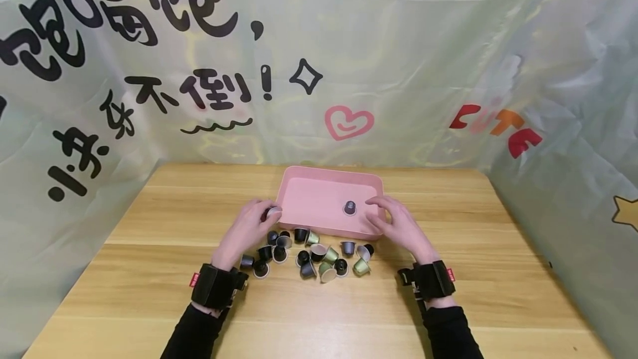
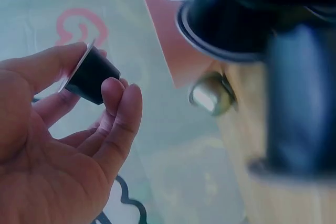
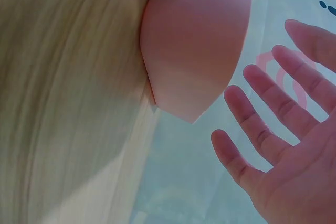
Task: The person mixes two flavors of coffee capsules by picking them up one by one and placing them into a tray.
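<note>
My left hand (image 1: 247, 230) pinches a dark coffee capsule (image 1: 272, 214) between thumb and fingertips, just at the left end of the pink tray (image 1: 309, 199); the left wrist view shows the capsule (image 2: 90, 76) gripped with its foil rim toward my thumb. Below and between my hands, a pile of loose capsules (image 1: 311, 254), dark and green, lies on the wooden table (image 1: 149, 226), touching the tray's near wall. Inside the tray one purple capsule (image 1: 350, 208) stands alone. My right hand (image 1: 399, 226) hovers over the tray's right near corner, fingers (image 3: 273, 82) spread straight, holding nothing.
</note>
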